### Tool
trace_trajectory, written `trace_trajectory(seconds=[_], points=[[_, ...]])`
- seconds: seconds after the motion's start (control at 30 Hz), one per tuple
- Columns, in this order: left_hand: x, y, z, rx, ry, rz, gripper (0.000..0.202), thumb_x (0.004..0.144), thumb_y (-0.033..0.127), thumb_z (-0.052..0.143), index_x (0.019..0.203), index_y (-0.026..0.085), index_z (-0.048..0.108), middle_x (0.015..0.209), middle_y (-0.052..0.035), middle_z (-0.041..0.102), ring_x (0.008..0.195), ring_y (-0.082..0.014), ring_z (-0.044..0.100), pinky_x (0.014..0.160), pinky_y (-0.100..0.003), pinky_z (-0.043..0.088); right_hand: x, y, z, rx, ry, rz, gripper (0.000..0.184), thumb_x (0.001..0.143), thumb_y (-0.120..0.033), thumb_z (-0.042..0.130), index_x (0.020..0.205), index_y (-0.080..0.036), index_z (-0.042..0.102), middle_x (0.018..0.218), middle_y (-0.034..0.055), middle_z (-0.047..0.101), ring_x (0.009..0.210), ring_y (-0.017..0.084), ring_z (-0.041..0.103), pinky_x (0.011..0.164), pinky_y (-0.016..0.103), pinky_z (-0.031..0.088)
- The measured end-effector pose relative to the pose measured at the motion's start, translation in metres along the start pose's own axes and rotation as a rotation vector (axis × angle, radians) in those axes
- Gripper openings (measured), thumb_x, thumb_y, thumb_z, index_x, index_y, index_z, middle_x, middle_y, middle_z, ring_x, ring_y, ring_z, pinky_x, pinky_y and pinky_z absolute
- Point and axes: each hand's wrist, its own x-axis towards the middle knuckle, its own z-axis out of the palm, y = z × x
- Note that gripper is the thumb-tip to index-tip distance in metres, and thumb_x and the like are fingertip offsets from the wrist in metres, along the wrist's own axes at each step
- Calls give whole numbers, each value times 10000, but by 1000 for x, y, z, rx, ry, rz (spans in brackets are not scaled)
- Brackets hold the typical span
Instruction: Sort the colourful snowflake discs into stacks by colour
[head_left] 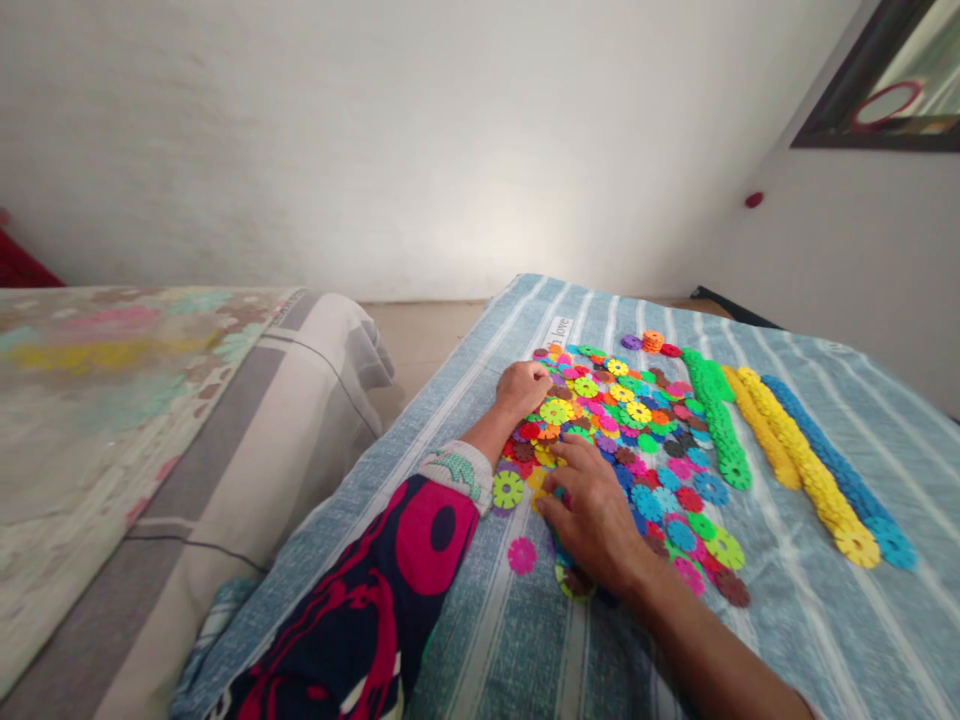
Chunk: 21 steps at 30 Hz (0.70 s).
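A spread-out pile of colourful notched plastic discs (638,411) lies on a blue striped cloth (480,640). My left hand (523,388) rests at the pile's far left edge. Its fingers are curled in, and whatever they may hold is hidden. Nearer to me, my right hand (596,510) lies over the front left part of the pile, fingers bent and apart, touching or just above the discs. A lime green disc (508,490) and a pink disc (522,555) lie left of that hand.
To the right lie rows of overlapping discs: green (718,420), yellow (806,460) and blue (840,470). A small orange stack (652,342) stands behind the pile. Left, across a gap, is another cloth-covered surface (187,480). A white wall (390,140) rises behind.
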Motion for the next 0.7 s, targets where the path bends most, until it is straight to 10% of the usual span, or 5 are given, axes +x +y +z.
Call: trace_trajectory(seconds=[0.7], points=[[0,1,-1,28,-15,8,204,753,225,552,783,170,746,785,-33,737,745,-161,641,718,-239,468,14,6,3,-208,-87,-37,116,819,-216,660,923,-209,712,1306,130,516,1301,340,354,1036,560,362]])
